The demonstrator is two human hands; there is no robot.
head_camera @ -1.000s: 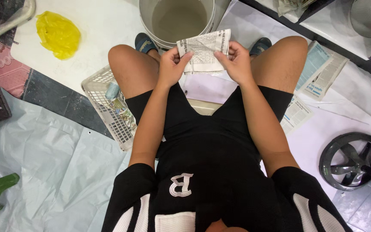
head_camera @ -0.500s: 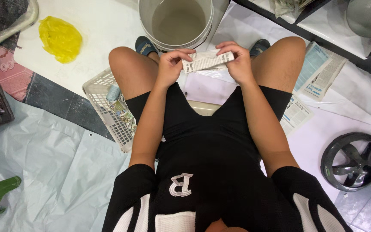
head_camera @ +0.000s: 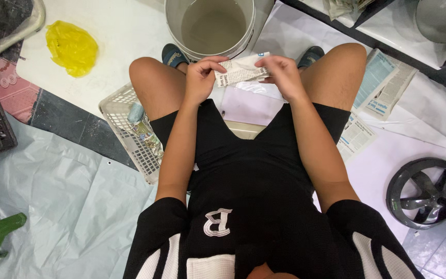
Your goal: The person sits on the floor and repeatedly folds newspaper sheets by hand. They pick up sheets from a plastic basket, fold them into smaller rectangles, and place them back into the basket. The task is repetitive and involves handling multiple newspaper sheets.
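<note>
Both hands pinch one strip of newspaper (head_camera: 241,70) between the knees: the left hand (head_camera: 202,77) grips its left end with curled fingers, and the right hand (head_camera: 282,75) grips its right end. A second ago the paper was a wide sheet; now it is folded into a thin band, so the folding has moved along. Just past it stands a grey bucket (head_camera: 210,26) of cloudy water. A white basket (head_camera: 130,132) lies by the left leg, more newspapers (head_camera: 383,82) lie on the floor to the right, and a yellow bag (head_camera: 70,46) lies well apart.
</note>
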